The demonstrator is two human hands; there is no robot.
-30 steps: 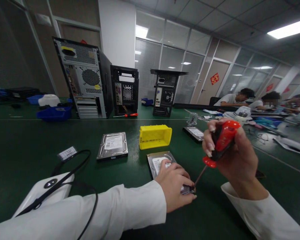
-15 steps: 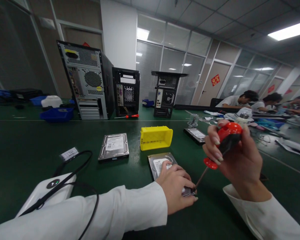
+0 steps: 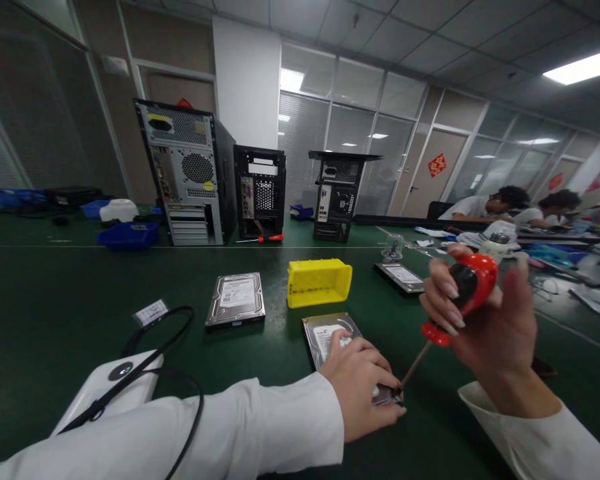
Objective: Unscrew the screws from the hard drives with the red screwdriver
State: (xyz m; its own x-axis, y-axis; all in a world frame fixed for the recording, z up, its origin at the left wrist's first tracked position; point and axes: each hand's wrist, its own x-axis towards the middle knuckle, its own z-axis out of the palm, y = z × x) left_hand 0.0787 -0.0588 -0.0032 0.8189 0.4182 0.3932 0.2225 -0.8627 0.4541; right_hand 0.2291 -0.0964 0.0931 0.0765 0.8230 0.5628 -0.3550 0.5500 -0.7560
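Observation:
My left hand (image 3: 363, 383) lies over a hard drive (image 3: 325, 331) on the green table, its fingers gripping the near end and covering much of the label. In my right hand (image 3: 495, 327) is a red and black screwdriver (image 3: 473, 283), held at a slant with the fingers around its handle and the thumb raised off it. The shaft runs down to the left, its tip at the drive's near right corner beside my left fingertips. Whether the tip sits in a screw is too small to tell. Behind the drive stands a yellow bin (image 3: 320, 283) with small dark bits inside.
A second hard drive (image 3: 236, 300) lies left of the bin, a third (image 3: 400, 277) to the right. A white power bank (image 3: 110, 387) with a black cable is by my left sleeve. Computer cases (image 3: 187, 173) and another red screwdriver (image 3: 263, 239) stand behind. Co-workers (image 3: 485, 203) sit far right.
The view has shifted slightly, so everything sits lower and further right. The screwdriver handle has turned in my right hand, and the thumb has lifted away from it. My left hand stays on the drive.

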